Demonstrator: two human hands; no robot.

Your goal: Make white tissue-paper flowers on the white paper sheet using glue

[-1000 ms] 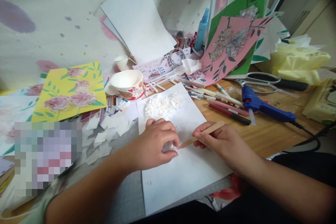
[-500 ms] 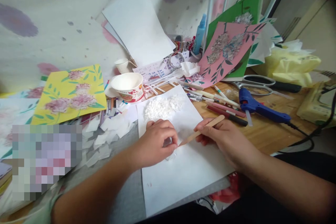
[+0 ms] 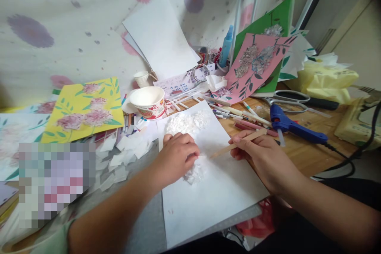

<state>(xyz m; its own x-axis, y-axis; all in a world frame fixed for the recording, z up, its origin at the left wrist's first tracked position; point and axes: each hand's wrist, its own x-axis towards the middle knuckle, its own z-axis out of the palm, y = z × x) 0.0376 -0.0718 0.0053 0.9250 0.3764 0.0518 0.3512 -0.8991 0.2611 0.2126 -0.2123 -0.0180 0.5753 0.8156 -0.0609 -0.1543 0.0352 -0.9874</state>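
Observation:
In the head view a white paper sheet (image 3: 193, 214) lies in front of me. On it, near the far end, is a fluffy cluster of crumpled white paper bits (image 3: 186, 123). A smaller clump of white paper bits (image 3: 195, 172) sits closer to me. My left hand (image 3: 180, 156) rests over the sheet, thumb and fingers closed at the upper edge of the smaller clump; what they pinch is hidden. My right hand (image 3: 253, 151) grips a flat wooden craft stick (image 3: 224, 151), its tip pointing left, slightly apart from the left fingertips.
Torn white paper pieces (image 3: 119, 162) lie left of the sheet. Behind stand a paper bowl (image 3: 149, 105) and paper cups (image 3: 141, 78). Pens and sticks are scattered at right, with a blue glue gun (image 3: 297, 125), its cord, and scissors (image 3: 290, 101). Flower pictures, one yellow (image 3: 86, 107), one pink (image 3: 253, 63), surround these.
My right hand has drawn the craft stick away to the right from the left fingertips. The left hand stays at the smaller clump, now more exposed. The whole view has shifted slightly.

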